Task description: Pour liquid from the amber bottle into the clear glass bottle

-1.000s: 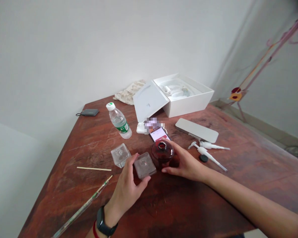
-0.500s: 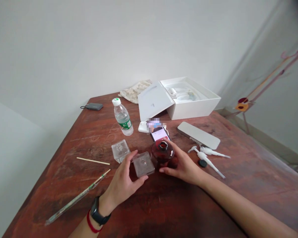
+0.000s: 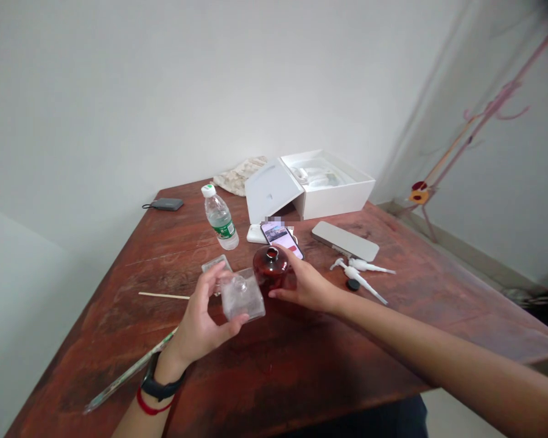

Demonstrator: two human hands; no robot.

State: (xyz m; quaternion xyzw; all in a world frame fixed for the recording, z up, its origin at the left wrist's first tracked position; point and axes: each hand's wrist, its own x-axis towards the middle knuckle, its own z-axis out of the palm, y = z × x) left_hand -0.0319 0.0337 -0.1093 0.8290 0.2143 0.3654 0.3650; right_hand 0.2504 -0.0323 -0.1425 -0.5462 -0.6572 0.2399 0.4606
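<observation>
1. Reddish-brown wood makes up the tabletop [image 3: 301, 365] under your arms, set against a plain white wall. Nearest you, a long thin glass rod [image 3: 128, 374] lies slanting by your left wrist, which wears a black watch and a red band.

2. Your left hand [image 3: 201, 322] has lifted the clear square glass bottle [image 3: 242, 296] off the tabletop; half a second ago it still stood there under your fingers. Now thumb and fingers [image 3: 210, 281] clamp its sides, and it hangs tilted in the air just left of the red bottle. I judge the picking up as done. Whether it holds anything, I cannot tell.

3. Your right hand [image 3: 304, 285] has stayed on the round dark red glass bottle [image 3: 270, 267], fingers curled around its far and near sides. It stands upright on the tabletop with its mouth open; what is inside is hidden by the dark glass.

4. A second clear square glass bottle [image 3: 215, 265] stands partly behind your left hand. A thin wooden stick [image 3: 163, 296] lies to the left, and two white pump heads [image 3: 363, 274] and a small black cap [image 3: 353, 284] to the right.

5. Farther off: a lit smartphone [image 3: 282, 237], a clear plastic water bottle [image 3: 220, 219], a flat silver case [image 3: 344, 241].

6. At the far edge, an open white cardboard box [image 3: 338, 198] holds pale items in a moulded tray.
</observation>
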